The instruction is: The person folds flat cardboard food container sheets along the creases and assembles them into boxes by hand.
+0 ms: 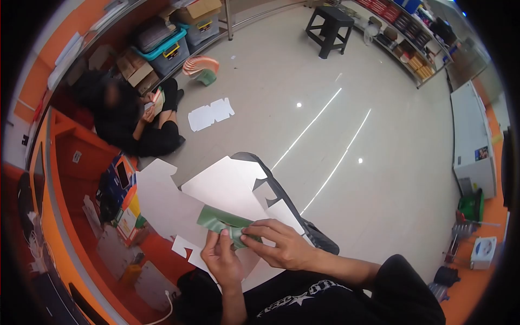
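My left hand [222, 257] has its thumb and fingers closed on the near edge of a green glossy sheet [208, 218], which looks bent or curled. From the right, the fingers of my right hand [284, 244] press on the same sheet. Part of it is hidden behind my fingers. Under both hands lie white die-cut card sheets [219, 183] with notched edges, spread over something black with a padded rim [284, 197]. Another white card piece [157, 197] reaches out to the left.
A seated person in black [138, 122] holds a red-and-green piece at left. On the floor are a white cut card [211, 114] and a fanned orange-and-green stack [201, 69]. A black stool [330, 24] stands farther off. Orange shelving [70, 143] borders my left side.
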Available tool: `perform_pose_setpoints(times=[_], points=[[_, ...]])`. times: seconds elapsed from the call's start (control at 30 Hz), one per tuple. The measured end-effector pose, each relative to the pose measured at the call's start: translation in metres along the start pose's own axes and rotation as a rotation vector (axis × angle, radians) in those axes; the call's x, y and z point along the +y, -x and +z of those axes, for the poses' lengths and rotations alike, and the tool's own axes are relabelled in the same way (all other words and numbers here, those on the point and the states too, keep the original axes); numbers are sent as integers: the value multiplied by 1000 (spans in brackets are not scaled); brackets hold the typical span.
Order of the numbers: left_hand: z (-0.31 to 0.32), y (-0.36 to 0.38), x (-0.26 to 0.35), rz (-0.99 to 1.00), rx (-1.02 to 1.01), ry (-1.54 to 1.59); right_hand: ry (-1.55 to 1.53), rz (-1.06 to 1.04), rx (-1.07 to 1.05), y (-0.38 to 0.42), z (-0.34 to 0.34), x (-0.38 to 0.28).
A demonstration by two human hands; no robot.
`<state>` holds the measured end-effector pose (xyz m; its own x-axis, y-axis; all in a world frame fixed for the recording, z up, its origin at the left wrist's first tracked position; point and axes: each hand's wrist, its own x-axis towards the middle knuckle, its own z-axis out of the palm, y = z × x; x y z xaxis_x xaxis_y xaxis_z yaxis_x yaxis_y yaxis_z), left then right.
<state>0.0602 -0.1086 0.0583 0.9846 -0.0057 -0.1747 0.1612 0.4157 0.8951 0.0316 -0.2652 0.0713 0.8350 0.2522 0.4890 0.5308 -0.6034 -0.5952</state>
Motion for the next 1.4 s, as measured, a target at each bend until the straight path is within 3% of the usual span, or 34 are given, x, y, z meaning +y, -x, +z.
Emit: perform_pose_setpoints(times=[0.2, 0.3, 0.37, 0.43, 0.5, 0.57, 0.63, 0.7, 0.73, 0.77, 0.83, 0.9, 1.0, 1.03, 1.1, 1.23, 1.3, 1.4], points=[[14, 2, 4, 234, 13, -386, 36, 37, 134, -6, 9, -5], [11, 8, 12, 124, -13, -297, 51, 78, 175, -16, 17, -9], [14, 7, 10, 27, 44, 32, 16, 124, 140, -18, 16, -9], [5, 9, 11, -96, -19, -6, -270, 245, 159, -34, 13, -10], [8, 9, 13, -29, -27, -34, -799, 490, 44, -25, 18, 4], [14, 10, 10, 21, -40, -48, -913, 591, -27, -22, 17, 16], [13, 6, 1, 243, -83, -448, -822, 543, -101, -14, 17, 34], [11, 5, -19, 164, -95, -289, -705, 500, -129, -16, 15, 28], [12, 6, -21, 81, -77, -219, -437, 388, -264, -19, 8, 30], [12, 5, -22, 7, -62, -149, -385, 399, -337, -23, -2, 23], [14, 4, -23, -37, -63, -141, -526, 349, -409, -16, -16, 46], [19, 7, -34, 147, -87, -244, -601, 587, -105, -25, -25, 49], [34, 20, -50, 99, -118, -273, -365, 659, -6, -50, -28, 55], [39, 25, -60, 92, -136, -309, -363, 654, -3, -51, -28, 59], [44, 32, -72, 67, -123, -311, -93, 678, -291, -58, -27, 72], [37, 31, -75, 83, -119, -405, 100, 541, -289, -66, -16, 55], [35, 28, -71, -9, -174, -473, 137, 546, -293, -63, -20, 57], [37, 28, -80, 22, -139, -463, 122, 541, -294, -56, -25, 45]])
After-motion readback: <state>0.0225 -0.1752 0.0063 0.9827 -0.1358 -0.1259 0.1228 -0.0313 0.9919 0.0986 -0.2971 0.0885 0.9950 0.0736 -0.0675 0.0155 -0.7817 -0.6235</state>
